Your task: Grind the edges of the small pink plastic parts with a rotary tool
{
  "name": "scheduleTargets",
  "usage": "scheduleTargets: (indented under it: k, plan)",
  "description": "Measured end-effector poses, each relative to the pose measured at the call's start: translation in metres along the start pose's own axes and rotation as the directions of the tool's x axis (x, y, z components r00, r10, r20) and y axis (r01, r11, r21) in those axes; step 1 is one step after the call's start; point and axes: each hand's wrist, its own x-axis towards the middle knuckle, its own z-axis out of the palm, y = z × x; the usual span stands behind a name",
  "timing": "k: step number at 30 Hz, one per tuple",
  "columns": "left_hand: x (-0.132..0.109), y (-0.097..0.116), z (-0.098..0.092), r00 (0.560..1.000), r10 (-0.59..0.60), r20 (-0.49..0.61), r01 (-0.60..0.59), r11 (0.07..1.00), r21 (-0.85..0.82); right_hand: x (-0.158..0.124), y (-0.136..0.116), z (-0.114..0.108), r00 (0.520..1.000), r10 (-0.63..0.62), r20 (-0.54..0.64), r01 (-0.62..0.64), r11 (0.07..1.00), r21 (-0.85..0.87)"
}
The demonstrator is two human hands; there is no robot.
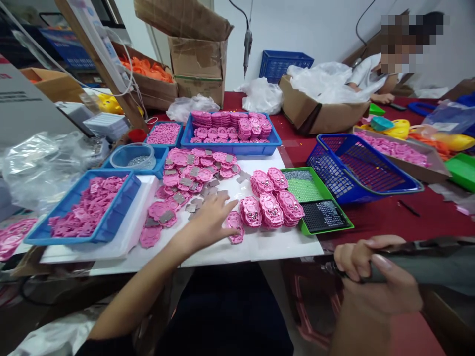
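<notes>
My left hand (208, 222) hovers over the white work surface, fingers spread, with nothing visible in it. Just right of its thumb lies a single pink plastic part (235, 227) with small shiny metal pieces. Beyond it stand several stacks of similar pink parts (270, 207). Left of the hand is a loose heap of pink parts (185, 173), some with grey metal plates (166, 216) on them. My right hand (378, 277) is wrapped around a grey electric screwdriver (419, 264) at the lower right, its tip pointing left.
A green tray (345, 220) with screws and a black perforated plate adjoins the stacks. Blue trays (122, 202) of pink parts stand left and behind. A blue basket (356, 173) sits on the right. Another screwdriver (248, 47) hangs at the back. A co-worker (365, 74) sits far right.
</notes>
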Motion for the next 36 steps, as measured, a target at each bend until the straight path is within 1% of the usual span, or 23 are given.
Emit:
scheduleTargets:
  k: [1,3,6,8,12,18,21,23,25,29,31,34,36]
  plan:
    - [-0.005,0.008,0.009,0.999,-0.038,-0.009,0.038,0.999,-0.001,-0.001,0.000,-0.001,1.000,0.002,0.004,-0.002,1.000,-0.003]
    - [-0.015,0.017,0.023,0.995,-0.099,-0.026,0.100,0.995,0.006,-0.003,0.000,-0.004,1.000,0.005,0.012,-0.005,1.000,-0.007]
    - [-0.025,0.021,0.037,0.993,-0.116,-0.027,0.115,0.993,-0.012,-0.001,0.000,-0.009,1.000,0.012,0.012,-0.012,1.000,-0.007]
    - [-0.032,0.022,0.044,0.993,-0.110,-0.030,0.110,0.994,-0.028,0.001,0.001,-0.011,1.000,0.019,-0.009,-0.019,1.000,-0.010]
    - [-0.045,0.029,0.052,0.991,-0.120,-0.067,0.119,0.993,-0.014,0.004,0.000,-0.012,0.995,0.041,-0.095,-0.044,0.998,-0.035]
    - [-0.061,0.057,0.066,0.976,-0.142,-0.163,0.163,0.979,0.120,0.004,0.001,-0.013,0.993,0.037,-0.115,-0.044,0.997,-0.057]
    - [-0.059,0.071,0.076,0.955,-0.167,-0.247,0.214,0.960,0.180,0.003,0.003,-0.014,0.994,0.037,-0.105,-0.043,0.997,-0.059]
    - [-0.054,0.079,0.082,0.937,-0.181,-0.298,0.243,0.952,0.185,0.003,0.004,-0.014,0.996,0.035,-0.076,-0.039,0.998,-0.053]
    - [-0.046,0.086,0.088,0.922,-0.198,-0.333,0.265,0.950,0.168,0.002,0.004,-0.014,0.997,0.039,-0.073,-0.043,0.998,-0.047]
    - [-0.030,0.098,0.096,0.897,-0.271,-0.348,0.329,0.937,0.118,0.002,0.002,-0.013,0.988,0.060,-0.139,-0.070,0.995,-0.066]
    - [-0.024,0.104,0.098,0.892,-0.286,-0.351,0.342,0.933,0.109,0.004,0.000,-0.015,0.988,0.057,-0.146,-0.068,0.995,-0.073]
    - [-0.022,0.109,0.101,0.895,-0.279,-0.348,0.330,0.939,0.097,0.008,-0.003,-0.017,0.991,0.032,-0.133,-0.042,0.996,-0.075]
    - [-0.026,0.111,0.101,0.903,-0.268,-0.335,0.309,0.948,0.075,0.010,-0.004,-0.018,0.991,0.024,-0.135,-0.035,0.997,-0.076]
